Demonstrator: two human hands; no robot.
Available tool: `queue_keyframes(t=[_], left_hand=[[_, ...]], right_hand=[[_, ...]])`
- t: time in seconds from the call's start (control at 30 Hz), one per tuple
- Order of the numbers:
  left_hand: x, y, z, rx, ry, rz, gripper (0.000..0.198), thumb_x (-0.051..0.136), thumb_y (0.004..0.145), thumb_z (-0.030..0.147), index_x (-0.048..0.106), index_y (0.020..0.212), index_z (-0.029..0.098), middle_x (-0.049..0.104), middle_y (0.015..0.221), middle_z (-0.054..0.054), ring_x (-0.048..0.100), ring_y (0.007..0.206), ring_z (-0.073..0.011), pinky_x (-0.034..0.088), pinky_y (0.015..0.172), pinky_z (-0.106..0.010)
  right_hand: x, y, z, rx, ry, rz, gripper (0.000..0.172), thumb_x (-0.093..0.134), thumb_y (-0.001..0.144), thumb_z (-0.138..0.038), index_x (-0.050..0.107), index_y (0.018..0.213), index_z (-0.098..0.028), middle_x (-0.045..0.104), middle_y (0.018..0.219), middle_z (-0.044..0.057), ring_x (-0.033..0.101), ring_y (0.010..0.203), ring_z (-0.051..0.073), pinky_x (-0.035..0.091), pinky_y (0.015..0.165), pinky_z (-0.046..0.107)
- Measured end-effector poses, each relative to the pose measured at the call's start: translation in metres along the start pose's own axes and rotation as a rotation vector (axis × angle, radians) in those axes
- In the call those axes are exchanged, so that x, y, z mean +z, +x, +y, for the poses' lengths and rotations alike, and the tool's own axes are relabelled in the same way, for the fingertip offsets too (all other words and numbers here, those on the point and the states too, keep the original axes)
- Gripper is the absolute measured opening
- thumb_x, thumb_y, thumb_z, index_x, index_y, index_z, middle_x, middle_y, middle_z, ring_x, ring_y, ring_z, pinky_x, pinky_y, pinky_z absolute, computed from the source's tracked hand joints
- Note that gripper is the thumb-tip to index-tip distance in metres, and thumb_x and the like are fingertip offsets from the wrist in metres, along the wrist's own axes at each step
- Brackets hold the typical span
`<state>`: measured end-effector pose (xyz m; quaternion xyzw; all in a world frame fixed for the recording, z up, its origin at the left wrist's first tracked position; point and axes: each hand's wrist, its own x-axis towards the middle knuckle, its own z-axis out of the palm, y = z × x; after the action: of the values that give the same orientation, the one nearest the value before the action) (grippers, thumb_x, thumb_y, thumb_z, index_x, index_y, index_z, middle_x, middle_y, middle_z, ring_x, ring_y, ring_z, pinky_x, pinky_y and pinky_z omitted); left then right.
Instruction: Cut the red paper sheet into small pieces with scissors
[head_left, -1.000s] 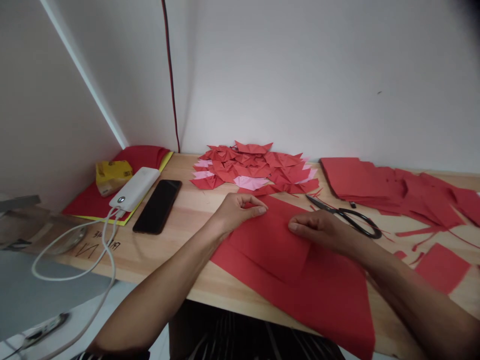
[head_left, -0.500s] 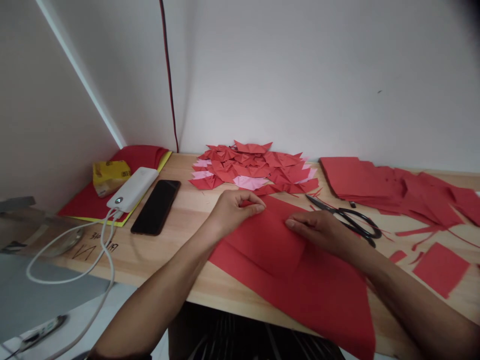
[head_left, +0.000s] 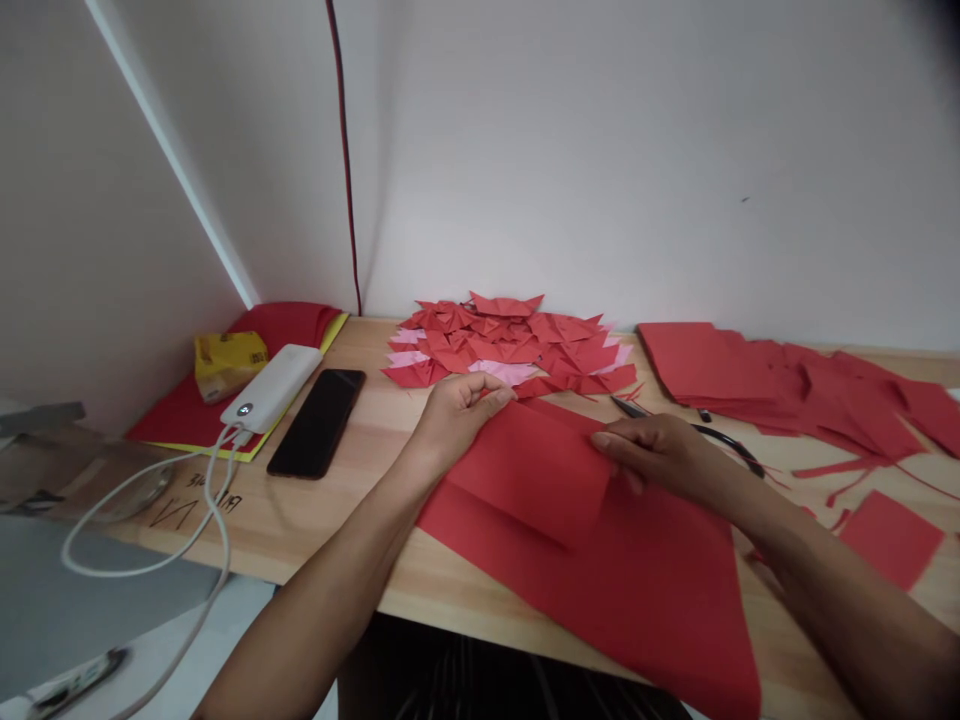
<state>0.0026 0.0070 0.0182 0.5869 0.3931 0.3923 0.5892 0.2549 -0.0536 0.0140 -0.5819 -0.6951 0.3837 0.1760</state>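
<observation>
A smaller piece of red paper (head_left: 536,465) is held up between my two hands. My left hand (head_left: 465,410) pinches its upper left corner between thumb and fingers. On the other side, my right hand (head_left: 637,450) grips the right edge, thumb on top. Under it lies a large red sheet (head_left: 652,600) whose near corner hangs past the table's front edge. Scissors (head_left: 720,437) with black handles rest just beyond my right hand, which partly covers them. Behind my left hand spreads a pile of folded red and pink paper pieces (head_left: 502,345).
At the back right sits a stack of red paper squares (head_left: 682,360), with thin offcuts and a loose square (head_left: 892,538) nearer. To the left are a black phone (head_left: 316,423), a white power bank (head_left: 271,388) with cables, a yellow packet (head_left: 229,362) and red and yellow sheets (head_left: 169,415).
My right hand has moved slightly right to the edge of the smaller paper, now covering more of the scissors. The paper stands out more clearly from the sheet beneath. My left hand keeps its pinch.
</observation>
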Motion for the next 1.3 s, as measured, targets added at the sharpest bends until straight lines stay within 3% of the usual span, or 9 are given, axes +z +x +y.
queue_keyframes(t=[0.17, 0.27, 0.37, 0.47, 0.6, 0.83, 1.03, 1.17, 1.3], left_hand=[[-0.001, 0.0, -0.002, -0.062, -0.057, 0.011, 0.033, 0.066, 0.08, 0.048, 0.067, 0.075, 0.016, 0.065, 0.063, 0.0, 0.057, 0.055, -0.0118, 0.041, 0.054, -0.022], [-0.007, 0.006, -0.006, 0.064, 0.064, 0.085, 0.037, 0.054, 0.089, 0.048, 0.071, 0.081, 0.017, 0.071, 0.073, -0.005, 0.065, 0.07, -0.0174, 0.048, 0.065, -0.027], [-0.012, 0.011, -0.013, 0.303, 0.463, 0.14, 0.022, 0.057, 0.088, 0.03, 0.075, 0.086, 0.017, 0.074, 0.1, -0.009, 0.065, 0.096, -0.0233, 0.049, 0.085, -0.036], [-0.01, 0.01, -0.02, 0.486, 0.874, 0.042, 0.022, 0.058, 0.085, 0.019, 0.077, 0.097, 0.019, 0.066, 0.127, -0.01, 0.055, 0.116, -0.0292, 0.042, 0.1, -0.046], [-0.001, 0.006, -0.026, 0.503, 1.162, -0.06, 0.026, 0.056, 0.089, 0.022, 0.074, 0.108, 0.022, 0.055, 0.142, -0.005, 0.04, 0.133, -0.0353, 0.034, 0.106, -0.055], [0.003, 0.009, -0.035, 0.509, 1.195, -0.099, 0.038, 0.043, 0.094, 0.014, 0.062, 0.126, 0.017, 0.058, 0.138, -0.007, 0.039, 0.135, -0.0329, 0.033, 0.109, -0.053], [0.007, 0.004, -0.029, 0.684, 1.105, -0.159, 0.044, 0.041, 0.094, 0.014, 0.052, 0.136, 0.021, 0.054, 0.143, -0.007, 0.038, 0.137, -0.0268, 0.036, 0.11, -0.048], [0.006, 0.008, -0.011, 0.804, 1.248, 0.005, 0.053, 0.038, 0.092, 0.006, 0.041, 0.144, 0.019, 0.042, 0.152, -0.005, 0.022, 0.146, -0.0282, 0.021, 0.116, -0.054], [-0.009, 0.026, -0.007, 0.707, 1.391, 0.187, 0.062, 0.041, 0.085, -0.002, 0.045, 0.142, 0.021, 0.035, 0.157, -0.001, 0.003, 0.149, -0.0313, 0.009, 0.118, -0.06]], right_hand=[[-0.001, 0.002, 0.004, -0.064, 0.009, -0.087, 0.054, 0.044, 0.093, -0.058, 0.059, 0.058, -0.02, 0.063, 0.057, 0.001, 0.05, 0.053, 0.013, 0.033, 0.054, 0.026], [0.001, 0.001, 0.008, -0.095, 0.022, -0.179, 0.053, 0.045, 0.093, -0.056, 0.06, 0.059, -0.019, 0.064, 0.057, 0.0, 0.051, 0.054, 0.013, 0.035, 0.056, 0.026], [0.004, 0.0, 0.011, -0.11, 0.029, -0.239, 0.049, 0.048, 0.093, -0.053, 0.06, 0.06, -0.019, 0.065, 0.058, 0.0, 0.052, 0.054, 0.013, 0.035, 0.055, 0.025], [0.006, 0.0, 0.008, -0.111, 0.019, -0.236, 0.049, 0.047, 0.093, -0.053, 0.06, 0.062, -0.018, 0.066, 0.06, 0.0, 0.056, 0.055, 0.013, 0.038, 0.056, 0.025], [0.006, 0.001, 0.001, -0.098, -0.008, -0.23, 0.052, 0.044, 0.093, -0.056, 0.06, 0.062, -0.018, 0.066, 0.059, 0.002, 0.058, 0.055, 0.014, 0.041, 0.056, 0.024], [0.008, 0.002, 0.004, -0.102, -0.017, -0.228, 0.052, 0.043, 0.094, -0.055, 0.06, 0.061, -0.018, 0.067, 0.058, 0.002, 0.058, 0.054, 0.013, 0.042, 0.056, 0.024], [0.007, 0.002, 0.0, -0.091, -0.038, -0.227, 0.051, 0.043, 0.094, -0.053, 0.06, 0.06, -0.018, 0.067, 0.058, 0.003, 0.059, 0.054, 0.014, 0.041, 0.056, 0.024], [0.007, 0.001, -0.003, -0.069, -0.03, -0.232, 0.05, 0.044, 0.094, -0.053, 0.061, 0.062, -0.018, 0.068, 0.059, 0.003, 0.059, 0.054, 0.014, 0.041, 0.055, 0.023], [0.007, 0.001, -0.003, -0.089, -0.043, -0.231, 0.051, 0.043, 0.094, -0.053, 0.062, 0.062, -0.018, 0.068, 0.059, 0.003, 0.059, 0.055, 0.014, 0.042, 0.057, 0.023]])
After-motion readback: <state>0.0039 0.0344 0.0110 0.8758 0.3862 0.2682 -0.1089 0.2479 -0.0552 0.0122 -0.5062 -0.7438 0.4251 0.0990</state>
